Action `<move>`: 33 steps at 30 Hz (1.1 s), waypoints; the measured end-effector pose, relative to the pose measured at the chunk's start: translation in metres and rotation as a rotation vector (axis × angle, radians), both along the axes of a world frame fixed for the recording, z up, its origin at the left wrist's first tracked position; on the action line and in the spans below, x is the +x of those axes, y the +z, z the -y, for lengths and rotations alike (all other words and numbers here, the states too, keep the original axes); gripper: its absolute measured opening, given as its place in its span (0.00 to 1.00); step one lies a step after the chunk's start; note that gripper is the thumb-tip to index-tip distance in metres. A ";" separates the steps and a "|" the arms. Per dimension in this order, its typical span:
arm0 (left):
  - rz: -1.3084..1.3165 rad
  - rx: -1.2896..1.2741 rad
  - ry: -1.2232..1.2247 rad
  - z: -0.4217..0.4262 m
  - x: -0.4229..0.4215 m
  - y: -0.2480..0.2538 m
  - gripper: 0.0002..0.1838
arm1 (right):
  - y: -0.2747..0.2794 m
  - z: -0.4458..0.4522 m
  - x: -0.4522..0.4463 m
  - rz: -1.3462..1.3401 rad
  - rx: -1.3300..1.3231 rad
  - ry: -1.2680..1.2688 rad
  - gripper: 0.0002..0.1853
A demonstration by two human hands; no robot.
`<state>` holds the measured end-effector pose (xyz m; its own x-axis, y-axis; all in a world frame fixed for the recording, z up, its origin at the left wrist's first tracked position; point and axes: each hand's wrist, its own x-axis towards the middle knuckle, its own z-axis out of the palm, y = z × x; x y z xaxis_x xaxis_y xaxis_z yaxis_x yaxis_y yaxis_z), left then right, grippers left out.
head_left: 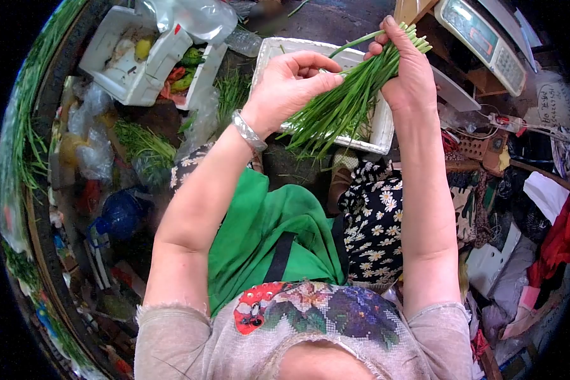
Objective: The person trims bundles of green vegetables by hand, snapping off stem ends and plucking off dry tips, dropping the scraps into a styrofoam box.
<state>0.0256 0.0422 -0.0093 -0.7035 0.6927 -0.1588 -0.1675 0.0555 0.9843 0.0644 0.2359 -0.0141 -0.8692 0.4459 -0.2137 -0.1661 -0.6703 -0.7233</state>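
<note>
A bunch of garlic chives (358, 95) is gripped near its pale cut ends by my right hand (408, 69), the green leaves fanning down to the left. My left hand (294, 79), with a silver bracelet on the wrist, has thumb and forefinger closed at the side of the bunch. A single chive stalk (356, 44) curves from these fingers up toward my right hand. Under both hands sits a white foam box (386, 130) with bits of green in it, partly hidden by the bunch.
At upper left a white foam box (98, 54) holds a yellow item, beside red and green vegetables (182, 79). Loose greens (145, 145) lie on the left. A digital scale (484, 44) stands upper right. Bags and cloths (554, 247) pile up on the right.
</note>
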 end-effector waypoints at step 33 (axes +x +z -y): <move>-1.222 -0.497 0.398 0.029 -0.058 -0.023 0.10 | -0.001 -0.017 0.004 -0.047 -0.050 -0.085 0.08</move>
